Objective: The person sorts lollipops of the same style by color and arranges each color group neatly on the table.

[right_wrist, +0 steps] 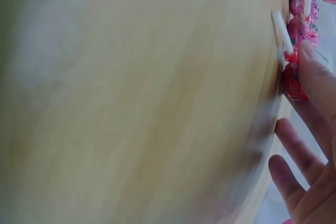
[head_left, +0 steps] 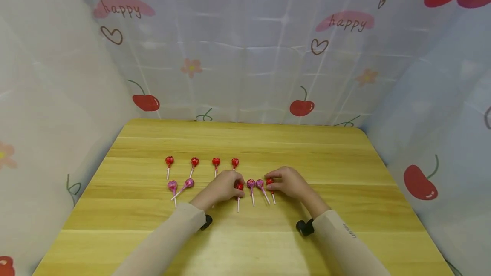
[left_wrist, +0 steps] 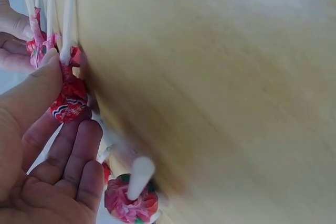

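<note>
We see a wooden worktop (head_left: 307, 161) with wrapped lollipops laid in two rows, sticks pointing toward us. Our left hand (head_left: 224, 188) pinches a red lollipop (head_left: 239, 186) in the near row, thumb and fingers (left_wrist: 63, 145) grasping its wrapped head. Our right hand (head_left: 289, 184) pinches another red lollipop (head_left: 270, 181) at the row's right end. Two pink lollipops (head_left: 255, 183) lie between them, just beside both hands. Four red ones (head_left: 202, 161) sit in the far row, and two pink ones (head_left: 180, 185) lie to the left. With the candies so tightly spaced, we judge a careless nudge from either hand could knock the pink pair askew.
</note>
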Motion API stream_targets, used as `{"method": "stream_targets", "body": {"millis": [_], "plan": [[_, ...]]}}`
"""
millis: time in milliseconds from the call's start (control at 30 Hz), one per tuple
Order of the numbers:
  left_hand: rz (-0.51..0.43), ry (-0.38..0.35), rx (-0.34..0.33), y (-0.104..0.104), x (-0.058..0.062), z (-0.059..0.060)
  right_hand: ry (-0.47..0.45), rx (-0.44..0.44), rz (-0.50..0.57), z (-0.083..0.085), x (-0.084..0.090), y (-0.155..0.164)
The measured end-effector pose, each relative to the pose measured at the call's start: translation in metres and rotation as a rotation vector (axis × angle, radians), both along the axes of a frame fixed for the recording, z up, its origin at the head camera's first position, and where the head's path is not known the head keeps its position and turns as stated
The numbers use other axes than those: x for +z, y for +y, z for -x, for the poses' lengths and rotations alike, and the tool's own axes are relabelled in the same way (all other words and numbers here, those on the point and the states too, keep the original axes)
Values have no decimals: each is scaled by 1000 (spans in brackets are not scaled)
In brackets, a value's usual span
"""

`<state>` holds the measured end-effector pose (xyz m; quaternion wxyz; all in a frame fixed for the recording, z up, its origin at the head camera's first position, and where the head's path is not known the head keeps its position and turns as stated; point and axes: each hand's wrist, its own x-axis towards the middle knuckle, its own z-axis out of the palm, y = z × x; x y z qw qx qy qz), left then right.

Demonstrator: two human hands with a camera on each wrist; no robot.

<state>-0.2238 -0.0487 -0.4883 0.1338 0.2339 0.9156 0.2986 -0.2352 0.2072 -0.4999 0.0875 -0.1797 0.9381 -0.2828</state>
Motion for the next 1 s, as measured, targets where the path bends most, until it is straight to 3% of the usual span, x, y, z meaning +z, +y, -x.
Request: {"method": "stream_targets", "body": {"millis": [233, 400, 567, 733, 1000], "plan": [[-80, -92, 2, -2, 9, 9, 12, -1, 5, -1, -2, 1], [-129, -120, 52, 5, 28, 25, 2, 10, 39, -2, 0, 1], [-120, -107, 60, 24, 39, 42, -8, 13, 59, -2, 1, 0], [-125, -103, 72, 42, 40, 56, 6, 20, 52, -2, 0, 2], [-154, -87, 170, 57, 35, 70, 25, 18, 47, -2, -1, 3]]}}
